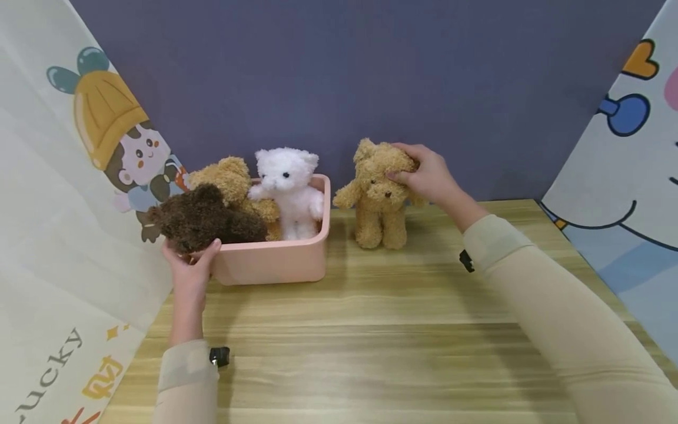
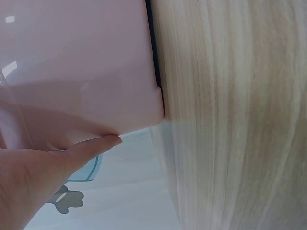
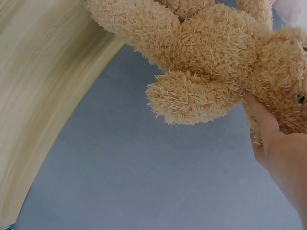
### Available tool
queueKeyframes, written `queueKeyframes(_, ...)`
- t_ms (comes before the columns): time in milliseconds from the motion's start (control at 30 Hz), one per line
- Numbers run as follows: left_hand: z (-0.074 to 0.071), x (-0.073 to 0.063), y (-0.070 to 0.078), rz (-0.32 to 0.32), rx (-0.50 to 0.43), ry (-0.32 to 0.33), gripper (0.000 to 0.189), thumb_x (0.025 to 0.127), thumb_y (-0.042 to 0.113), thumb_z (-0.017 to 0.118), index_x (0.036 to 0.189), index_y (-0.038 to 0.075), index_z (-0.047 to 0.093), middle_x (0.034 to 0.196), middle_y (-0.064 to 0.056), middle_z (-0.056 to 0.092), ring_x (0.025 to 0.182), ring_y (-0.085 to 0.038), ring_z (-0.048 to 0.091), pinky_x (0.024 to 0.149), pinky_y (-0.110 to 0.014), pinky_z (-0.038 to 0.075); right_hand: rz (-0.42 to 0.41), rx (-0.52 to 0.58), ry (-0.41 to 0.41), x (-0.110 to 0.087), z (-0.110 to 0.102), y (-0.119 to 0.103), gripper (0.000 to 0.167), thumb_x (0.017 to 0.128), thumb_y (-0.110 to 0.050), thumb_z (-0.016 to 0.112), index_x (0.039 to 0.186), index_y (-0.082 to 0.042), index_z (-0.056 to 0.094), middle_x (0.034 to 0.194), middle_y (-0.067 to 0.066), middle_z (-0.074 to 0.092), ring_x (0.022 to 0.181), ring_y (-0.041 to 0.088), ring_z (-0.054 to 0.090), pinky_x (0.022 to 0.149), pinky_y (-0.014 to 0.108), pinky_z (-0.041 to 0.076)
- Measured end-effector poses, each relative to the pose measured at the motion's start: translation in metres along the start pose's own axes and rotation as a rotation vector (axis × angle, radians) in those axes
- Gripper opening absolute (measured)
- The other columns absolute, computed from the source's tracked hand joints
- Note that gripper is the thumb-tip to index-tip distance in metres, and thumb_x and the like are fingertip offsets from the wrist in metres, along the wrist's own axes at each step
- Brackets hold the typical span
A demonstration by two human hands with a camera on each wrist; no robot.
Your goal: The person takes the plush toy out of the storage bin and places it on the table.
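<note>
My right hand point(image 1: 429, 171) grips the head of a tan plush bear point(image 1: 389, 188), thumb across its face and fingers behind. The bear is upright, right of a pink box point(image 1: 275, 262); its shaggy arm and belly fill the upper right wrist view. My left hand point(image 1: 190, 271) holds the front left corner of the box, thumb at the front rim. In the left wrist view one finger point(image 2: 93, 146) lies along the box's side. A dark brown plush toy point(image 1: 206, 221) lies over that corner. Behind it sit another tan plush bear point(image 1: 228, 179) and a white plush bear point(image 1: 286, 176).
The box stands on a wood-grain table point(image 1: 360, 335) near the back, close to the dark blue-grey wall panel point(image 1: 344, 76). White panels with cartoon prints flank the table, a child in a yellow hat point(image 1: 108, 112) on the left one.
</note>
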State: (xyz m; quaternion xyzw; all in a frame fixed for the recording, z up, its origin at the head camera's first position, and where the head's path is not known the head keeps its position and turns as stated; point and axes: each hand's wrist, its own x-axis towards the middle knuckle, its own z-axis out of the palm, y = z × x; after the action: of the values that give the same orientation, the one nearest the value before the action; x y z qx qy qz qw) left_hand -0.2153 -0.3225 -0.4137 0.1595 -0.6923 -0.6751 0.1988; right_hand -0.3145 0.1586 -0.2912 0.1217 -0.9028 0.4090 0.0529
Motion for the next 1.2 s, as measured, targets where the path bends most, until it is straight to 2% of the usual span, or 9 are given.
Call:
queueKeyframes(267, 0.001, 0.001, 0.001, -0.012, -0.002, -0.008, 0.106, 0.092, 0.035, 0.084, 0.162, 0.049, 0.006, 0.178, -0.005, 0.014, 0.161, -0.022, 0.026, 0.125, -0.047, 0.036, -0.011, -0.05, -0.014, 0.006, 0.014, 0.001, 0.076, 0.1, -0.033, 0.077, 0.166, -0.031, 0.039, 0.169, 0.007, 0.04, 0.159, 0.036, 0.033, 0.126, 0.061, 0.033)
queueKeyframes(700, 0.001, 0.001, -0.001, 0.001, -0.012, -0.005, 0.104, 0.093, 0.033, 0.083, 0.162, 0.048, 0.008, 0.178, -0.006, 0.015, 0.161, -0.022, 0.026, 0.127, -0.046, 0.035, -0.005, -0.115, -0.043, 0.019, 0.041, 0.02, 0.081, 0.102, -0.032, 0.075, 0.169, -0.024, 0.031, 0.171, 0.014, 0.036, 0.159, 0.042, 0.031, 0.127, 0.064, 0.03)
queueKeyframes(900, 0.001, 0.001, -0.002, -0.001, -0.016, 0.005, 0.103, 0.094, 0.03, 0.083, 0.162, 0.047, 0.008, 0.177, -0.006, 0.017, 0.159, -0.022, 0.029, 0.124, -0.04, 0.039, 0.042, -0.123, -0.083, 0.024, 0.053, 0.031, 0.081, 0.103, -0.035, 0.072, 0.17, -0.025, 0.027, 0.168, 0.018, 0.037, 0.157, 0.044, 0.032, 0.125, 0.064, 0.033)
queueKeyframes(1067, 0.002, 0.001, -0.003, 0.001, -0.024, 0.006, 0.104, 0.093, 0.028, 0.083, 0.163, 0.045, 0.008, 0.177, -0.007, 0.017, 0.158, -0.022, 0.03, 0.123, -0.038, 0.04, 0.112, -0.143, -0.099, 0.028, 0.056, 0.043, 0.081, 0.105, -0.041, 0.069, 0.171, -0.025, 0.025, 0.168, 0.021, 0.034, 0.157, 0.044, 0.031, 0.124, 0.064, 0.035)
queueKeyframes(1133, 0.002, 0.002, -0.002, 0.004, -0.025, 0.007, 0.104, 0.093, 0.029, 0.083, 0.163, 0.046, 0.008, 0.177, -0.007, 0.017, 0.157, -0.021, 0.03, 0.119, -0.035, 0.042, 0.134, -0.155, -0.108, 0.03, 0.056, 0.048, 0.08, 0.106, -0.04, 0.067, 0.171, -0.025, 0.024, 0.171, 0.021, 0.031, 0.158, 0.045, 0.029, 0.124, 0.063, 0.036)
queueKeyframes(1200, 0.002, 0.003, -0.002, 0.008, -0.025, 0.011, 0.103, 0.093, 0.029, 0.083, 0.162, 0.046, 0.009, 0.175, -0.008, 0.021, 0.152, -0.02, 0.035, 0.107, -0.031, 0.048, 0.147, -0.169, -0.12, 0.033, 0.055, 0.052, 0.077, 0.107, -0.034, 0.066, 0.171, -0.023, 0.024, 0.171, 0.022, 0.03, 0.152, 0.044, 0.038, 0.119, 0.06, 0.043)
